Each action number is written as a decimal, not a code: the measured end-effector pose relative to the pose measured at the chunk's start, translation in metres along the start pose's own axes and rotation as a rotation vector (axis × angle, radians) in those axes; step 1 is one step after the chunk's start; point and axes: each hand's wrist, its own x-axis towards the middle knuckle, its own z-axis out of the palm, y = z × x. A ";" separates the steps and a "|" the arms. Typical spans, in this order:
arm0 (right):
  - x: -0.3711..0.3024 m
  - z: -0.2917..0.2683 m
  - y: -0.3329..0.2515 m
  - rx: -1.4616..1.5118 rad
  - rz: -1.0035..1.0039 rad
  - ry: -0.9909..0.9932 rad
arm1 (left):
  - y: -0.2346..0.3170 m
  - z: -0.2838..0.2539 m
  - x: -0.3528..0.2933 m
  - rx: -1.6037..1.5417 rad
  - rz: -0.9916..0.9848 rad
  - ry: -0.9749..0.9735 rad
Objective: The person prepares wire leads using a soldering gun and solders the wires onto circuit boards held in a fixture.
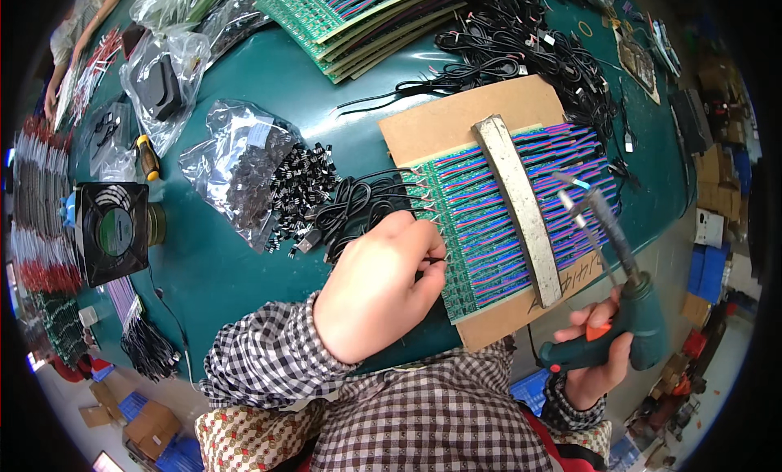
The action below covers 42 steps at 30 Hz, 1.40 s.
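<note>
Soldering gun [648,321] is gripped in the right hand [599,342]; the left hand [379,276] pinches a thin lead [432,260] at the green circuit panel [458,256], which lies on cardboard [481,114]. Any wobble could bridge the closely set joints [429,209] or burn skin. Counted: one gun, one metal bar [523,219], one screwdriver [147,158]; cables [497,65] too tangled.

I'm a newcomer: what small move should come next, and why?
Perhaps bring the green soldering gun toward the left edge of the green circuit board: the left hand pinches a thin black cable there, but the right hand holds the gun aside.
</note>
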 end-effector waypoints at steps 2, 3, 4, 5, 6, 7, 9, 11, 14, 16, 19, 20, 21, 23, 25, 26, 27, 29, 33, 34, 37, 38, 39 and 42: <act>0.000 -0.009 -0.001 -0.035 -0.023 -0.078 | 0.003 0.003 -0.004 0.060 0.023 0.025; 0.002 -0.008 -0.003 -0.014 -0.039 0.008 | 0.001 0.006 -0.006 0.077 0.037 0.050; 0.005 -0.007 -0.005 0.007 -0.055 0.095 | 0.001 0.007 -0.006 0.076 0.038 0.051; 0.013 -0.011 -0.011 0.036 -0.066 0.128 | 0.000 0.008 -0.006 0.062 0.034 0.060; 0.023 -0.016 -0.017 0.046 -0.072 0.181 | 0.000 0.008 -0.006 0.051 0.029 0.071; 0.038 -0.020 -0.025 0.097 -0.072 0.172 | -0.001 0.007 -0.007 0.052 0.030 0.075; 0.061 -0.019 -0.035 0.144 -0.076 0.161 | -0.002 0.008 -0.008 -0.009 0.000 0.093; 0.071 -0.015 -0.041 0.137 -0.091 0.092 | -0.002 0.009 -0.006 -0.036 -0.012 0.087; 0.042 -0.006 -0.026 0.094 0.007 0.017 | -0.002 0.008 -0.009 -0.044 -0.051 0.103; 0.011 -0.005 -0.011 0.006 0.030 -0.055 | -0.001 0.010 -0.006 -0.039 -0.049 0.097; -0.022 -0.007 0.002 -0.056 0.136 -0.044 | 0.001 0.007 -0.004 -0.031 -0.071 0.044; -0.029 -0.006 0.004 -0.041 0.163 -0.042 | 0.002 0.005 -0.003 -0.016 -0.072 0.026; -0.033 -0.004 0.002 -0.034 0.192 -0.058 | 0.002 0.004 -0.002 -0.001 -0.071 0.008; -0.045 -0.001 0.004 -0.059 0.237 -0.044 | 0.002 0.003 0.000 0.023 -0.066 -0.008; -0.051 -0.002 0.002 -0.064 0.301 -0.070 | 0.003 0.003 -0.001 0.051 -0.068 -0.006; -0.057 -0.004 0.003 -0.056 0.355 -0.066 | 0.003 0.003 -0.002 0.058 -0.064 0.001; -0.059 -0.006 0.005 -0.047 0.406 -0.058 | 0.003 0.004 0.000 0.064 -0.056 0.003; -0.060 -0.005 0.009 -0.054 0.412 -0.065 | 0.002 0.005 0.001 0.071 -0.057 -0.006; -0.062 -0.005 0.015 -0.106 0.373 -0.083 | 0.003 0.003 0.001 0.080 -0.068 -0.020; -0.064 -0.007 0.018 -0.130 0.313 -0.097 | 0.003 0.003 0.001 0.081 -0.069 -0.022; -0.065 -0.014 0.021 -0.227 0.283 -0.144 | 0.003 0.003 0.002 0.065 -0.057 -0.020; -0.065 -0.015 0.020 -0.228 0.284 -0.142 | 0.002 0.002 0.002 0.058 -0.057 -0.023; -0.064 -0.015 0.019 -0.259 0.290 -0.148 | 0.002 0.002 0.002 0.052 -0.057 -0.025; -0.061 -0.008 0.016 -0.278 0.294 -0.137 | 0.002 0.001 0.004 0.067 -0.055 -0.053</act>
